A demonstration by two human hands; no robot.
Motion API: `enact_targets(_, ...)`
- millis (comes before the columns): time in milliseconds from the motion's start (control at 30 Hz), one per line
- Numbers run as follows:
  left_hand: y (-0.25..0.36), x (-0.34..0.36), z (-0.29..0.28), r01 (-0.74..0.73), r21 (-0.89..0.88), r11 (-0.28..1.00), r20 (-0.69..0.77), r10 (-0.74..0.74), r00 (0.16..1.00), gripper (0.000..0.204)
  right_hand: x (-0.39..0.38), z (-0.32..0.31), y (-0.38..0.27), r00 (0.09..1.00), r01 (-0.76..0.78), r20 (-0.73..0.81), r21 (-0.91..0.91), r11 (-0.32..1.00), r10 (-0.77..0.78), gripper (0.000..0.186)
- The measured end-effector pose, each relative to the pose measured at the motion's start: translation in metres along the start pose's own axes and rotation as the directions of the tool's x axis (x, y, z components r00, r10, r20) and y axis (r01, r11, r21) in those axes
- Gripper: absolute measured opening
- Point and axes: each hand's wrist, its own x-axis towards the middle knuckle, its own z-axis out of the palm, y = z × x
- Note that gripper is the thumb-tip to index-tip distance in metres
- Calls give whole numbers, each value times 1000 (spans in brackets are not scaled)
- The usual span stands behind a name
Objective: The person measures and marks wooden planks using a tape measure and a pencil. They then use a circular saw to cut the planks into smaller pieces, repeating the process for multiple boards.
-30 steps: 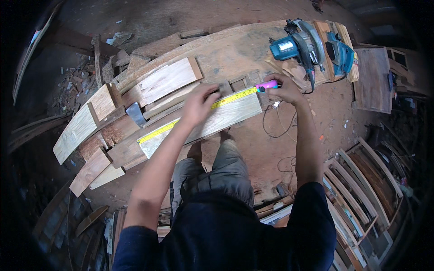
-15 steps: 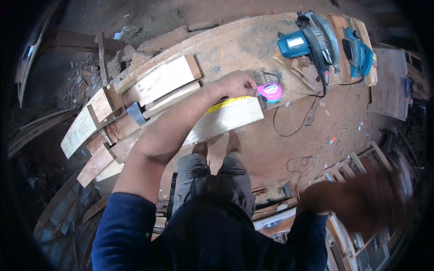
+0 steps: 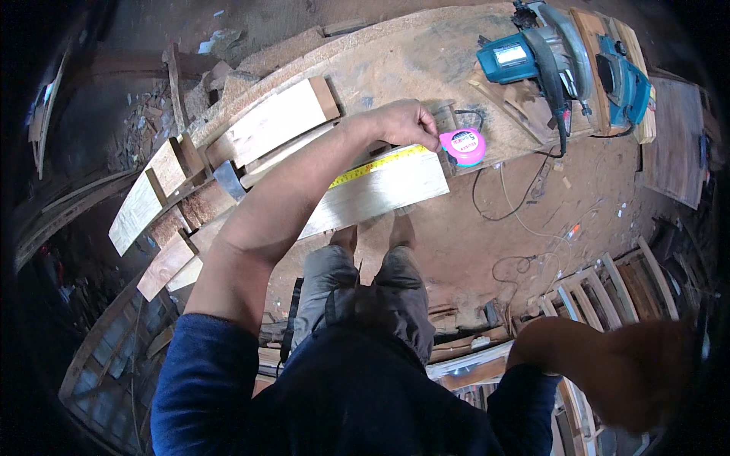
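Note:
My left hand (image 3: 409, 125) is closed, thumb and fingertips pinched at the mouth of a pink tape measure (image 3: 464, 146). From there its yellow blade (image 3: 378, 165) runs leftward along the far side of a pale wooden board (image 3: 380, 194), passing beneath my left forearm. The tape case sits just past the board's right end. My right hand (image 3: 646, 380) is low at the right, dark and smeared, with its fingers not readable and nothing plainly seen in it.
A teal circular saw (image 3: 525, 61) and a teal electric planer (image 3: 623, 83) stand on the right of the workbench (image 3: 411, 61). Cut boards (image 3: 274, 121) lie at the left. A black cord (image 3: 506, 216) trails over the floor. Slatted wooden pieces (image 3: 608, 289) fill the lower right.
My right forearm and hand have swung lower. The tape measure case has turned slightly, still at my left fingertips. The whole view has shifted a little.

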Motion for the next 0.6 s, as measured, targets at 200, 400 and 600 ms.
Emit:
enact_targets(200,-8,-2,1,-27,-41,999,-28,25,999,27,-179,-9,39,733,-580,207,-306,755,648,21)
enact_targets(400,0,-7,-2,-20,-24,1000,-6,20,1000,27,-307,34,58,276,-898,275,-266,349,921,19)
enact_targets(600,-4,-5,0,-23,-29,999,-15,22,1000,27,-347,48,78,464,-821,224,-255,511,857,22)
